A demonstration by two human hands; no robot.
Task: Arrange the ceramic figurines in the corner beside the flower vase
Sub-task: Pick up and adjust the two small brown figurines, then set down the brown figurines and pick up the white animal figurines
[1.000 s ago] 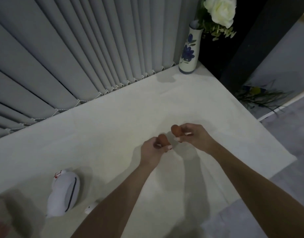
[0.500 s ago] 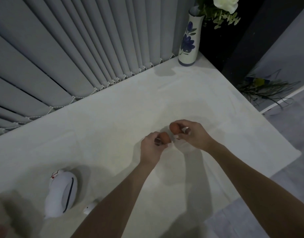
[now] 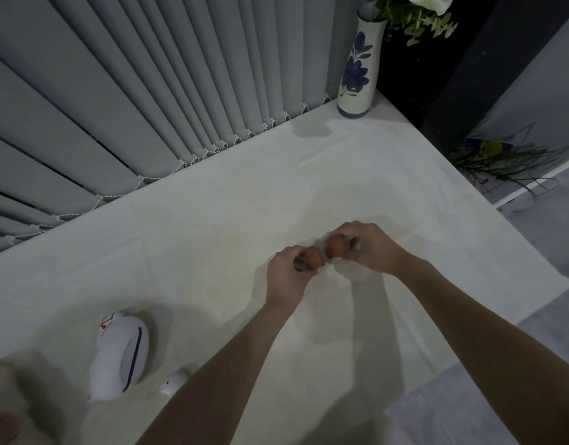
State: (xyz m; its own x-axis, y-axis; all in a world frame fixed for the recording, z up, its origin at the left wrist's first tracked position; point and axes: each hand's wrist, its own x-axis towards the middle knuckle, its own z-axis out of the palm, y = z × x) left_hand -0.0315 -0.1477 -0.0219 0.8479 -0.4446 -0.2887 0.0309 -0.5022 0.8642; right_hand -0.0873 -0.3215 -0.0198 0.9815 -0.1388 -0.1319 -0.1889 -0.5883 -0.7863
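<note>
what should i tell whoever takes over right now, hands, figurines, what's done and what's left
Left hand: holds a small brown figurine.
Right hand: holds a second brown figurine. Both are mid-table, almost touching.
White figurine lies near the front left, a small white piece beside it.
Flower vase stands in the far corner of the table.
Done: nothing is placed beside the vase.
Left: carry both brown ones there, then the white ones.

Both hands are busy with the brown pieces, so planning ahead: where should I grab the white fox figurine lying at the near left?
Probably across its broad rounded body, hand coming from above. The white fox figurine lies on its side on the table, flanks exposed, and its head end with the red-marked ears looks narrower and more fragile.
</note>
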